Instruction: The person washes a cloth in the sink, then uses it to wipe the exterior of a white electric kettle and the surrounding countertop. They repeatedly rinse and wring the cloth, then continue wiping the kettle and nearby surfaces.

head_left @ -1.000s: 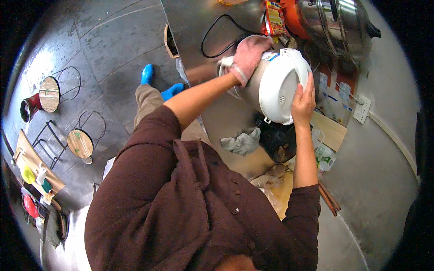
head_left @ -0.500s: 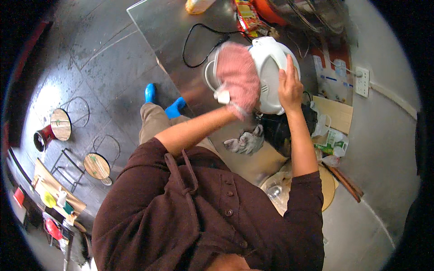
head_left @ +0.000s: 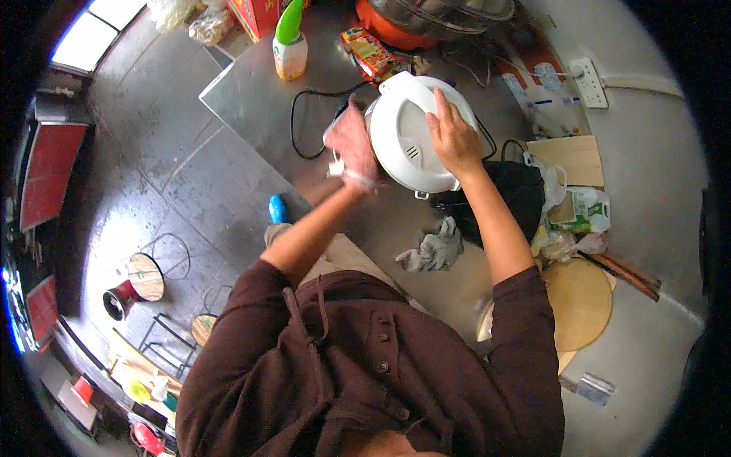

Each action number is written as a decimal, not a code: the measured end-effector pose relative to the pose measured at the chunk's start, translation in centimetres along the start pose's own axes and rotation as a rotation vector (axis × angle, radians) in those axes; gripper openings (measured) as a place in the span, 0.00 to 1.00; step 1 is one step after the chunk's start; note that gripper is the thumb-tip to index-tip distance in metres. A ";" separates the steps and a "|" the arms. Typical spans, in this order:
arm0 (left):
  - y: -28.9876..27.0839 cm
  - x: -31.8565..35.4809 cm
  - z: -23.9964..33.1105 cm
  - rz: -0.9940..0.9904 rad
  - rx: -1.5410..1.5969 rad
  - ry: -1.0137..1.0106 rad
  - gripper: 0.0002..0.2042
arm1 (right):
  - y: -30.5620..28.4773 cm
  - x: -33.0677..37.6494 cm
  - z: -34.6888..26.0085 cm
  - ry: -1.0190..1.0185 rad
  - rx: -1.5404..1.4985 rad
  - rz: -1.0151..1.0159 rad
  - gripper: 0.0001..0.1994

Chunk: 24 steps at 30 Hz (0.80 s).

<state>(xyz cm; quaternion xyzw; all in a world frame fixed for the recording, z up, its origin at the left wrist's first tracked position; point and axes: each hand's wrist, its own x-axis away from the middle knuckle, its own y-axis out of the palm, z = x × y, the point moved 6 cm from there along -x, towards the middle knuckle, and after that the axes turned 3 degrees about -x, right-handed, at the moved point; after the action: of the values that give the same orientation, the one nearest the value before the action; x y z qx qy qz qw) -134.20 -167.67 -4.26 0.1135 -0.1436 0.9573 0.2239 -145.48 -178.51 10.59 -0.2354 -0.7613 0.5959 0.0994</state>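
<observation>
Rice-cooker lid [head_left: 407, 126] now faces further upward, likely exposing side toward left edge of surface [head_left: 247, 103]. Gloved left hand [head_left: 352, 145]: blurred, cannot tell grip. Right hand [head_left: 455, 141]: grip wide, on lid.

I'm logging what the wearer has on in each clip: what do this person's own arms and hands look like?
Dark brown sleeves end near the elbows, leaving the forearms bare. The left hand wears a pink glove, motion-blurred and paler at the wrist. The right hand is ungloved.
</observation>
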 end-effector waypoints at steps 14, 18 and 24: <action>1.7 15.4 13.1 -0.455 -0.750 1.158 0.26 | -3.1 3.2 1.5 -0.071 -0.296 0.498 0.15; -2.0 17.1 17.6 -0.745 -0.459 1.117 0.24 | -6.3 11.1 -0.6 0.146 -0.600 0.603 0.21; 0.0 20.0 8.3 -1.416 -0.555 0.619 0.18 | -0.3 22.5 -3.0 0.735 -2.168 0.240 0.12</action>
<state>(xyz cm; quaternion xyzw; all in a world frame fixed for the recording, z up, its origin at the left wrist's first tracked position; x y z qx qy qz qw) -150.42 -162.47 9.09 -0.1513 -0.2013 0.5069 0.8244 -163.80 -165.31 8.80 -0.4277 -0.7715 -0.4711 0.0035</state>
